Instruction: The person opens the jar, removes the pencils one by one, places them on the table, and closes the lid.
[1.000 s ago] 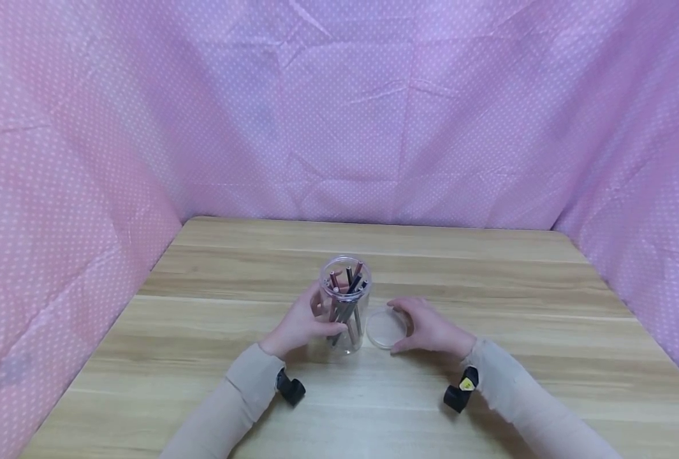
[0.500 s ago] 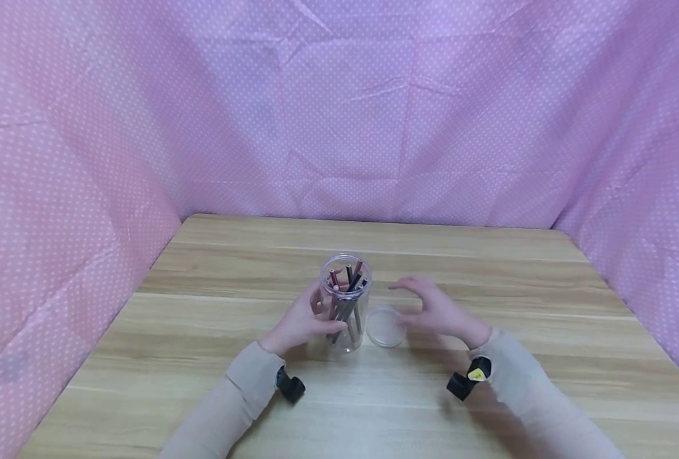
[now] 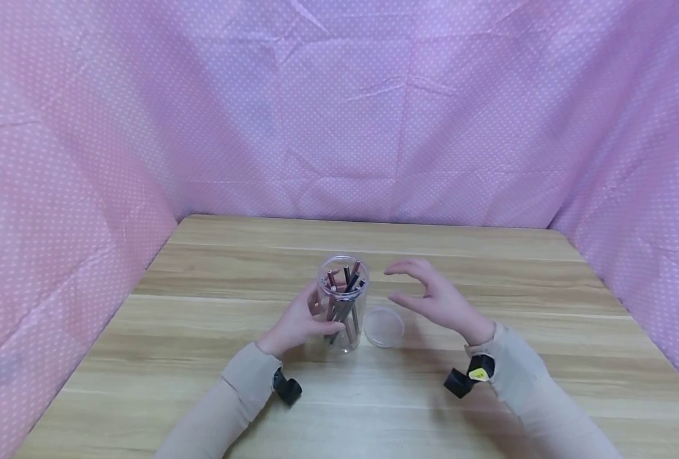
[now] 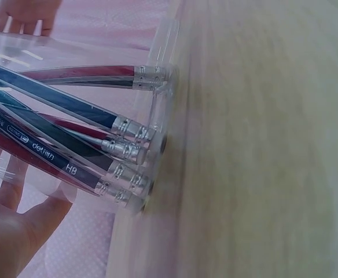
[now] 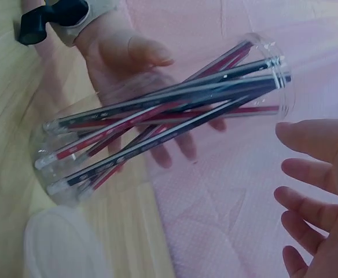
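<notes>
A tall clear plastic jar [image 3: 345,341] stands upright on the table, its mouth uncovered. Inside lean several pencils [image 5: 175,116], dark blue and red, with metal ferrules and erasers at the bottom end. My left hand [image 3: 299,322] curls round the jar's left side, thumb in front and fingers behind. To the right of the jar, my right hand [image 3: 433,296] hovers above the table with thumb and fingers spread, holding nothing. In the right wrist view its fingertips [image 5: 290,168] are close to the jar's mouth. A round clear lid [image 3: 384,327] lies flat on the table beside the jar's base.
The wood-grain table [image 3: 201,268] has pink dotted cloth [image 3: 339,127] hanging behind it and along both sides. A black camera [image 3: 287,387] is strapped to the left wrist, and another black camera [image 3: 459,382] to the right wrist.
My right hand has let go of the lid and risen up and away from it, its fingers spreading. The lid stays on the table, and my left hand still holds the jar.
</notes>
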`<state>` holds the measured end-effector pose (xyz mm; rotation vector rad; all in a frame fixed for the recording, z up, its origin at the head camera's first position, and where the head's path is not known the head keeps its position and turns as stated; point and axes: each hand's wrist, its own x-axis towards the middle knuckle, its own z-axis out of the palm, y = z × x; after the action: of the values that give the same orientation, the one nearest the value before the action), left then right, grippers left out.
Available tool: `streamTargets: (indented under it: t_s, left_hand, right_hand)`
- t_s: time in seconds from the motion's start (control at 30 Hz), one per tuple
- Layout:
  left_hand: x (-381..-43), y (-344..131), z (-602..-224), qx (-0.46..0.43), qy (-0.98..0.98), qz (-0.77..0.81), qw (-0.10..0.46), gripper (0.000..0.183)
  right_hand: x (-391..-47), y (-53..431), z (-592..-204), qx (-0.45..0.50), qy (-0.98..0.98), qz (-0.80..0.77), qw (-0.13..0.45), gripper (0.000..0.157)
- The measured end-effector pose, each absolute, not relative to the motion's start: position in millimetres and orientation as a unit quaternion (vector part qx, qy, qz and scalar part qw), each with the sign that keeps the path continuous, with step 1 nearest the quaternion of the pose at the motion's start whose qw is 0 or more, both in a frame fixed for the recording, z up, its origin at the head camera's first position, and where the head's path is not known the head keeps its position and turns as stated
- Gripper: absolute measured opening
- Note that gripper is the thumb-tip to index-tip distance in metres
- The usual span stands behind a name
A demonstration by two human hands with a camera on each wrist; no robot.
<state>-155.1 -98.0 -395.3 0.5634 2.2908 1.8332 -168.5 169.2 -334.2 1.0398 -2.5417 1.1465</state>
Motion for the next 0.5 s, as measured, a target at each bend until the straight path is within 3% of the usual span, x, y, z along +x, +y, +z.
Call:
streamTargets:
  t_s: [0.5]
  left_hand:
    - [-156.5, -97.6, -396.1, 0.199, 0.756, 0.620, 0.075, 0.078]
  right_hand:
    - [-162.5, 148.3, -298.2, 0.430, -0.811, 0.361, 0.163, 0.045]
